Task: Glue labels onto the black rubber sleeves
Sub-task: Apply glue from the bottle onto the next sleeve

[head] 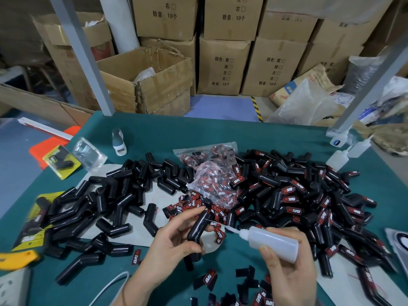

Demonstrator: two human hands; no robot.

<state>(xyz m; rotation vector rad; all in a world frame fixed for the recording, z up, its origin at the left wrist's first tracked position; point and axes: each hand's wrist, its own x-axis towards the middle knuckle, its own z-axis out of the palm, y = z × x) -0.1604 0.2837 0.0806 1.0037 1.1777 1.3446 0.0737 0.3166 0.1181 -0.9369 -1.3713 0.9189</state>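
- Left hand [174,241] grasps 1 bent black rubber sleeve [198,228], raised over the green surface [154,133], fingers wrapped round its lower leg.
- Right hand [287,268] grasps 1 translucent glue bottle [272,242]; its nozzle tip points at the held sleeve, touching or just short of it, cannot tell which.
- Step in hand looks like gluing; no label seen on the held sleeve yet.
- Progress, judged: roughly half. Pile of labelled sleeves [309,195] lies right of the held sleeve, dozens, too many to count.
- Pile of bare sleeves [110,199] lies left of the held sleeve, also dozens, roughly 40+, all left to do.
- Loose red-and-black labels [209,278] scattered near and behind the held sleeve; about 15 to 20 visible, exact count unclear.
- 2 clear bags of labels [212,180] just beyond the held sleeve, between the 2 piles.
- 3 spare squeeze bottles [344,151] far right behind the labelled pile; 1 small bottle [119,142] far left behind the bare pile.
- 1 yellow cutter [17,259] far left of the held sleeve.
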